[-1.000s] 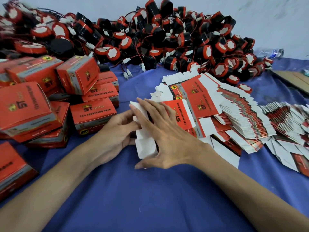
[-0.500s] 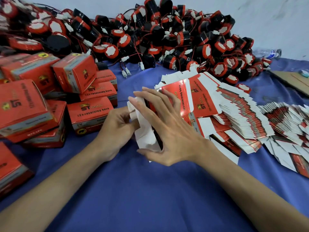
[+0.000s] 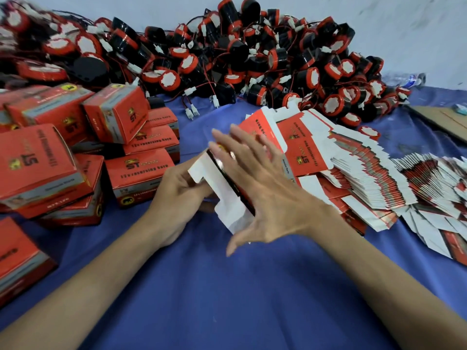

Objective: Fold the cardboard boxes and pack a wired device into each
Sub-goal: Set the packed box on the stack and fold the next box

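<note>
We work on a blue cloth [image 3: 227, 299] by a pale wall [image 3: 404, 26]. At the back lies a big heap of black and red wired horns [image 3: 252, 59], too many to count. On the left we count about ten folded red boxes [image 3: 140, 178]; some are cut off by the edge. On the right lie two fanned piles of flat boxes [image 3: 353, 178]. One flat box [image 3: 222, 188] is tilted up between our hands, beside those piles. Our left hand [image 3: 177, 195] grips its white flap side, fingers curled behind it and partly hidden. Our right hand [image 3: 265, 188] presses flat on it, fingers straight and spread, a bit blurry
</note>
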